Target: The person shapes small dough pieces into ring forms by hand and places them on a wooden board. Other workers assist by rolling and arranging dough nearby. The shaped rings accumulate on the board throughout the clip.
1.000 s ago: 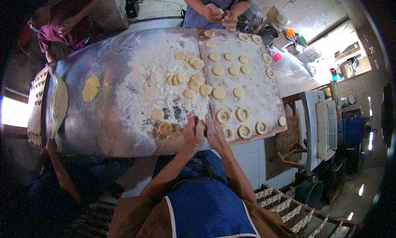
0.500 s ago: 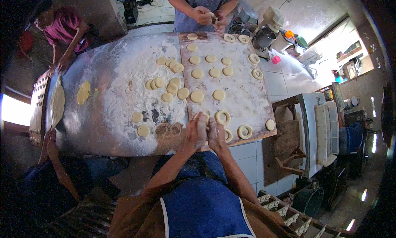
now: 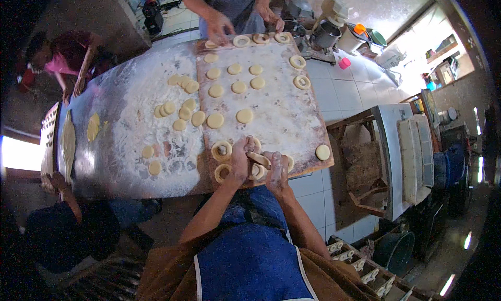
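Just above the front of a floured wooden board (image 3: 276, 110), a dough ring (image 3: 259, 159), tilted and seen nearly edge-on, is between my hands. My left hand (image 3: 240, 160) is closed on its left end; my right hand (image 3: 277, 173) grips its right end. Below and around them lie more rings: one dough ring (image 3: 214, 151) left of my left hand, another (image 3: 218, 176) nearer the front edge, and others partly covered by my hands. Beyond are flat dough discs, including a large disc (image 3: 244, 116) and a lone disc (image 3: 322, 152) at the right corner.
A metal table (image 3: 112, 160), strewn with flour, carries loose discs (image 3: 168, 108) and a dough sheet (image 3: 68, 144) at left. Across stands a person whose hands (image 3: 219, 25) reach over the far rings. Two more people work at left. A side table (image 3: 389, 144) stands at right.
My hands have come up from the board and apart, a dough ring now between them. Opposite, the person's hands have separated and lowered; another ring shows at the far edge. My view has shifted right.
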### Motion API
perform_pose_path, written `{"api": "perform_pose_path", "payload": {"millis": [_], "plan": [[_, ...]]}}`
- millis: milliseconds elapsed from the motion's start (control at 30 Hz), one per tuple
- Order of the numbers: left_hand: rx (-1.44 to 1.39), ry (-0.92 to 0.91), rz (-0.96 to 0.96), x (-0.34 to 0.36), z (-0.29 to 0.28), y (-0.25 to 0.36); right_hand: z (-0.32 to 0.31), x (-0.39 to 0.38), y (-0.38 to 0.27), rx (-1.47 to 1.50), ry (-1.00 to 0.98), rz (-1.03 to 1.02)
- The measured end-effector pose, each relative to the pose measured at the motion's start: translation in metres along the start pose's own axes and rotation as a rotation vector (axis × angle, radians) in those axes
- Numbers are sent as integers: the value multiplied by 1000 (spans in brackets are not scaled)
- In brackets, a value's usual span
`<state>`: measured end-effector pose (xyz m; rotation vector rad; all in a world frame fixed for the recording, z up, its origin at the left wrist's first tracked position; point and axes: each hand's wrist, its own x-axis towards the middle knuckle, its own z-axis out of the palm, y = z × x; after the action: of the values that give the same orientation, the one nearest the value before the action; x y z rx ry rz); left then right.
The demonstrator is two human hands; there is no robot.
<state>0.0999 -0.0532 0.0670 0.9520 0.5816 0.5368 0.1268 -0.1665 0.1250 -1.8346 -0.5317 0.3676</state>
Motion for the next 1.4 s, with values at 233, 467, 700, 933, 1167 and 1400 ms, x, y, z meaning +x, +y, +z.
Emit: {"api": "perform_pose_path", "payload": {"millis": [233, 467, 700, 933, 1167, 1400], "plan": [[-174, -314, -253, 2, 9, -22, -38, -5, -9, -117, 4, -75], [162, -20, -73, -2, 43, -34, -57, 6, 11, 121, 94, -106], [1369, -175, 178, 34, 86, 9, -77, 22, 43, -601, 243, -35], [1516, -521, 483, 58, 47, 16, -136, 2, 58, -858, 363, -66], [1341, -437, 543, 52, 33, 19, -169, 10, 99, -1138, 204, 39], [1169, -153, 510, -19, -86, 91, -185, 15, 76, -758, 127, 14]]}}
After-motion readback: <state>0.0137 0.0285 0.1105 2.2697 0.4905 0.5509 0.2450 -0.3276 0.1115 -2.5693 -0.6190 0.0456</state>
